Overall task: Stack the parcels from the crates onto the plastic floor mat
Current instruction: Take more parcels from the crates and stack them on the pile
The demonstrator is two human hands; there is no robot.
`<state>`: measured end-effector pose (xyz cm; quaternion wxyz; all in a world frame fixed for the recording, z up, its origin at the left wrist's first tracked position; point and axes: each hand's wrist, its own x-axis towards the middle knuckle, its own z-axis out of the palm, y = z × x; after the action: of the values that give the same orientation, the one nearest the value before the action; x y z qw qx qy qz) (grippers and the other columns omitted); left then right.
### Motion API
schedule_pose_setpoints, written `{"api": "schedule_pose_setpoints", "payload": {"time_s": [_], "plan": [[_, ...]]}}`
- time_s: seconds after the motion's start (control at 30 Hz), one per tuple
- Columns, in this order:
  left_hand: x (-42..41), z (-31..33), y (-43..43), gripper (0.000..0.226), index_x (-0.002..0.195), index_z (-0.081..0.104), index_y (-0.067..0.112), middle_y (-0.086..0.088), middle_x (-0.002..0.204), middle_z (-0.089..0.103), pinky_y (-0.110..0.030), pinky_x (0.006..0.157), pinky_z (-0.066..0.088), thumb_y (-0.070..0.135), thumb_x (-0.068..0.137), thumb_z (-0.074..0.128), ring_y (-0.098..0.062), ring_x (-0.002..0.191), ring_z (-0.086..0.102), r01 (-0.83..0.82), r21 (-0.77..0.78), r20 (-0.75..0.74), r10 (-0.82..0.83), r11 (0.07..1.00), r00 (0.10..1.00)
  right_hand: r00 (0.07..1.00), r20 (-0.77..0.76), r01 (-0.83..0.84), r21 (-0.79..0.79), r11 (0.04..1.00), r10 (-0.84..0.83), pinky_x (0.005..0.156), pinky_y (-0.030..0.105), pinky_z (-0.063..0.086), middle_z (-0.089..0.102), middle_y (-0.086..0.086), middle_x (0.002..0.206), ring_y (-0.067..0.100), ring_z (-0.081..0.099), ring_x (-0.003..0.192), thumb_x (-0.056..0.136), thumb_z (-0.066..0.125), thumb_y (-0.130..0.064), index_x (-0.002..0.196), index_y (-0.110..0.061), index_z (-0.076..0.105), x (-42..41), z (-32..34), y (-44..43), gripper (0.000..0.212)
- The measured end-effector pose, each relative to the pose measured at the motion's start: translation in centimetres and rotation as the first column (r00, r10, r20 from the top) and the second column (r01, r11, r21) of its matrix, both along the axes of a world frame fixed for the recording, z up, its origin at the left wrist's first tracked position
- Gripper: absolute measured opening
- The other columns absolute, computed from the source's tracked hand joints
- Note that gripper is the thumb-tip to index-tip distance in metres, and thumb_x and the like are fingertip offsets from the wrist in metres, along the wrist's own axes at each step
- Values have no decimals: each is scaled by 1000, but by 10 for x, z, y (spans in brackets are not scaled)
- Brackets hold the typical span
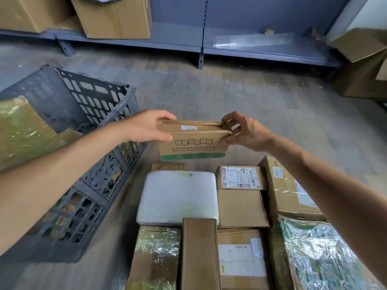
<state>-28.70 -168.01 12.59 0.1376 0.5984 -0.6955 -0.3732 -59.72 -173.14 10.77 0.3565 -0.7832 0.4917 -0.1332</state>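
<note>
A small brown cardboard parcel (193,143) with green print and a green band is held upright between both hands, just beyond the far edge of the laid-out parcels. My left hand (146,128) grips its left end and my right hand (245,130) pinches its right end. Below it lie several parcels side by side: a white padded parcel (178,197), a labelled brown box (239,177), a plain brown box (240,208), a long brown box (200,254) and film-wrapped parcels (156,256). The mat beneath them is hidden. A grey slotted crate (83,164) stands at the left with a wrapped parcel (21,130) inside.
A grey metal shelf (188,45) runs along the back with large cartons (115,17) on it. More cartons (364,68) stand at the far right. Bare concrete floor (251,101) lies between the shelf and the parcels.
</note>
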Motion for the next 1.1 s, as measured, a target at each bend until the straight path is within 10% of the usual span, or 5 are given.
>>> {"api": "schedule_pose_setpoints", "payload": {"time_s": [0.47,0.63,0.87,1.1], "plan": [[86,149,27,58,135,56,29,7,125,52,-20,90,41,22,81,77,-10,111,53,-45,-433,210,150,900,966,967,254,70,-220,973,-13,73,30,58,62,-4,115,14,68,91,80,79,-19,118,-24,49,92,114,24,49],[170,152,60,62,138,53,27,5,127,48,-29,96,42,22,79,73,-14,117,48,-176,-548,231,350,818,908,969,242,17,-302,953,59,62,13,50,61,-5,112,8,67,84,79,80,-18,118,-20,47,198,138,29,51],[277,114,97,61,141,50,18,-9,142,48,-35,108,36,11,84,70,-27,130,46,-423,-568,174,605,706,777,996,10,-77,-316,946,84,82,43,53,56,7,115,28,60,97,79,74,-37,120,-15,39,344,114,42,58],[300,76,120,78,154,31,21,-10,150,44,-31,105,34,33,89,72,-24,135,45,-562,-400,97,643,724,759,996,-1,87,-234,968,-90,85,46,54,57,9,112,31,61,95,78,72,-40,111,-15,36,379,73,47,55]]}}
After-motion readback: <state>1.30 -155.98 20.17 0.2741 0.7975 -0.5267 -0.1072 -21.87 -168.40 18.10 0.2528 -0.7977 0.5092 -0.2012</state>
